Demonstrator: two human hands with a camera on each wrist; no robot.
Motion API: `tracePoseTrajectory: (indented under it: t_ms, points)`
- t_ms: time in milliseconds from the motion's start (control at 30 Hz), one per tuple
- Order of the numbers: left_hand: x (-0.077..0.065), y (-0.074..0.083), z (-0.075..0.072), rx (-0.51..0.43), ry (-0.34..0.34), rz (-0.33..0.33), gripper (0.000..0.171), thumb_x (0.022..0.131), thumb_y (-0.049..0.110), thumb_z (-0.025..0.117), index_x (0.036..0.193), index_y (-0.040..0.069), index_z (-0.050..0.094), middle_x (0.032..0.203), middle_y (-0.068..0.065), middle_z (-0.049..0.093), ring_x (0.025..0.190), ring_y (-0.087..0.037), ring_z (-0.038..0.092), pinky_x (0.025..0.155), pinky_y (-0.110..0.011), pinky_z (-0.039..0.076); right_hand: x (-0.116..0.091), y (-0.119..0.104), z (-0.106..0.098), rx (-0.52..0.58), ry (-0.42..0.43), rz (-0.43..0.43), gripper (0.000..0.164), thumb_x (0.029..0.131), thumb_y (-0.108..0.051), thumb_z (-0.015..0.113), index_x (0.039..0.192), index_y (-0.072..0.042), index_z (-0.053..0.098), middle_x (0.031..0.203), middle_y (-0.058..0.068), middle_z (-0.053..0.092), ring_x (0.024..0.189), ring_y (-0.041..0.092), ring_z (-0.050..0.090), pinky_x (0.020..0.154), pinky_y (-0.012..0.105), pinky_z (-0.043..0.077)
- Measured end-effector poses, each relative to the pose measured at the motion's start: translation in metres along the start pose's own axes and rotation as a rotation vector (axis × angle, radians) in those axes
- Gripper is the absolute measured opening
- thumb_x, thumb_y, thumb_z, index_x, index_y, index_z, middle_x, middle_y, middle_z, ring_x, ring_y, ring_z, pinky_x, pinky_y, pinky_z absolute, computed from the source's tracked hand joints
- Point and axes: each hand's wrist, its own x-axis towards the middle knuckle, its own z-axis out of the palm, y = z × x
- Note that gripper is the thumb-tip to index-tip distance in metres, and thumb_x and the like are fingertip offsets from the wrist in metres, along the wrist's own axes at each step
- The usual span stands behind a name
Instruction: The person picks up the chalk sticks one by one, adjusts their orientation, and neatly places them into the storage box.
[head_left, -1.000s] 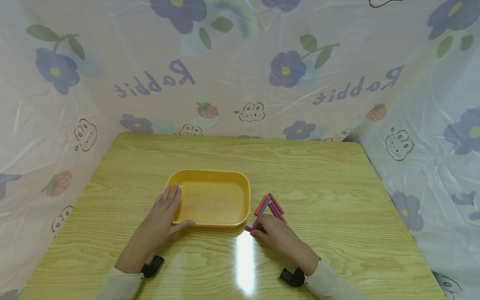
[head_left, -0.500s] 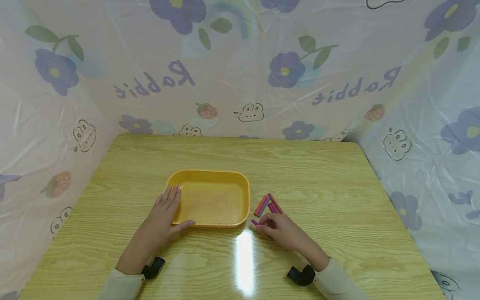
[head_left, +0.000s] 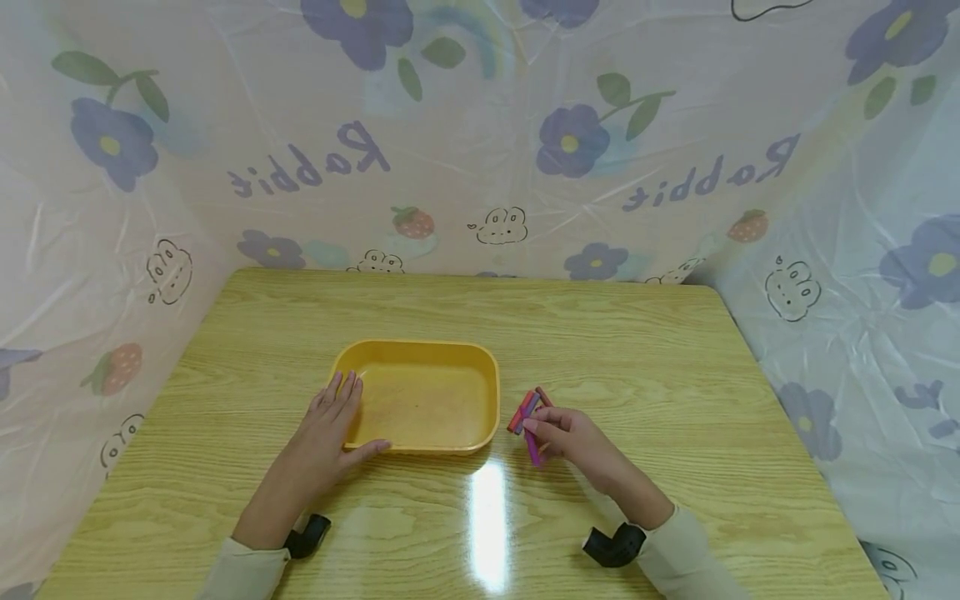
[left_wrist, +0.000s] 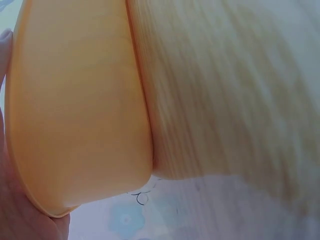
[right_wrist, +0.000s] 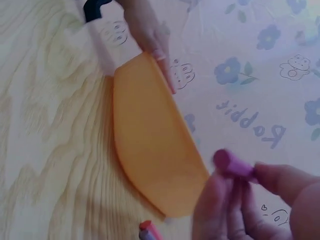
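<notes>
My left hand rests on the left end of a yellow plastic tray, fingers and thumb straight and spread over its rim. In the left wrist view the tray's outer wall fills much of the picture. To the right of the tray, my right hand pinches a short magenta stick, shaped like a crayon. The right wrist view shows this stick's flat round end between thumb and fingers. Just behind it lie a red stick and a violet one side by side. A brown stick is partly hidden by my right hand.
A wood-grain table carries everything. Behind and at both sides hangs a pale sheet printed with flowers and rabbits. A black curved piece is at each wrist, and light glares off the table's front.
My right hand has moved slightly right and back, and the magenta stick in it has turned from nearly level to steep in the head view. My left hand and the tray stay put.
</notes>
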Motion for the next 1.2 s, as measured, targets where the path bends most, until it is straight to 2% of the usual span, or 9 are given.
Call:
tracePoseTrajectory:
  t_ms: [100, 167, 300, 500, 600, 767, 967, 1200]
  points:
    - [0.000, 0.000, 0.000, 0.005, -0.005, -0.002, 0.098, 0.084, 0.065, 0.049, 0.147, -0.002, 0.015, 0.153, -0.017, 0.010, 0.141, -0.030, 0.001, 0.109, -0.053, 0.012, 0.002, -0.002, 0.000, 0.111, -0.020, -0.013, 0.045, 0.094, -0.031, 0.055, 0.101, 0.013, 0.056, 0.095, 0.024, 0.060, 0.078, 0.020, 0.061, 0.071, 0.037, 0.054]
    - [0.000, -0.001, 0.000, 0.006, -0.010, -0.002, 0.098, 0.084, 0.066, 0.048, 0.147, -0.002, 0.014, 0.153, -0.017, 0.009, 0.141, -0.030, 0.001, 0.109, -0.053, 0.012, 0.003, -0.004, -0.001, 0.184, -0.050, -0.030, 0.036, 0.096, -0.026, 0.053, 0.097, 0.009, 0.059, 0.092, 0.019, 0.062, 0.078, 0.018, 0.062, 0.071, 0.035, 0.055]
    - [0.000, -0.001, 0.000, 0.005, -0.009, 0.003, 0.098, 0.084, 0.065, 0.048, 0.147, -0.002, 0.014, 0.153, -0.018, 0.009, 0.141, -0.030, 0.001, 0.109, -0.053, 0.012, 0.004, -0.007, -0.001, 0.336, -0.136, -0.042, 0.024, 0.099, -0.017, 0.047, 0.099, 0.002, 0.062, 0.093, 0.012, 0.064, 0.081, 0.017, 0.063, 0.074, 0.032, 0.054]
    - [-0.001, -0.001, -0.001, -0.002, -0.001, 0.008, 0.098, 0.084, 0.065, 0.049, 0.147, -0.002, 0.015, 0.153, -0.018, 0.010, 0.141, -0.030, 0.001, 0.109, -0.053, 0.012, 0.008, -0.016, 0.002, 0.547, -0.191, 0.016, 0.021, 0.100, -0.014, 0.042, 0.101, -0.001, 0.058, 0.093, 0.010, 0.065, 0.083, 0.017, 0.064, 0.076, 0.029, 0.054]
    - [-0.001, -0.001, -0.001, -0.005, -0.001, 0.006, 0.098, 0.084, 0.065, 0.049, 0.147, -0.002, 0.015, 0.153, -0.018, 0.009, 0.141, -0.030, 0.002, 0.109, -0.053, 0.011, 0.011, -0.020, 0.004, 0.607, -0.199, 0.023, 0.021, 0.100, -0.014, 0.041, 0.100, -0.001, 0.057, 0.092, 0.011, 0.065, 0.084, 0.018, 0.065, 0.075, 0.027, 0.054]
    - [0.000, -0.001, 0.000, -0.017, -0.010, -0.003, 0.098, 0.084, 0.065, 0.048, 0.148, -0.001, 0.014, 0.153, -0.018, 0.008, 0.141, -0.031, 0.002, 0.109, -0.052, 0.010, 0.018, -0.025, 0.009, 0.616, -0.178, 0.014, 0.023, 0.100, -0.014, 0.043, 0.099, 0.000, 0.061, 0.091, 0.011, 0.065, 0.082, 0.018, 0.066, 0.075, 0.026, 0.053]
    - [0.000, -0.001, 0.001, -0.026, 0.005, 0.002, 0.098, 0.083, 0.064, 0.050, 0.147, -0.002, 0.016, 0.153, -0.019, 0.010, 0.141, -0.030, 0.002, 0.108, -0.054, 0.011, 0.024, -0.031, 0.015, 0.557, -0.157, 0.005, 0.027, 0.097, -0.014, 0.049, 0.110, 0.007, 0.061, 0.097, 0.012, 0.066, 0.085, 0.018, 0.065, 0.079, 0.028, 0.052]
    - [0.000, -0.002, 0.001, -0.027, 0.001, 0.002, 0.099, 0.083, 0.065, 0.050, 0.147, -0.002, 0.015, 0.153, -0.018, 0.009, 0.141, -0.030, 0.001, 0.108, -0.055, 0.011, 0.033, -0.040, 0.022, 0.494, -0.165, 0.000, 0.023, 0.096, -0.013, 0.052, 0.108, 0.004, 0.064, 0.100, 0.014, 0.065, 0.093, 0.022, 0.065, 0.083, 0.031, 0.051]
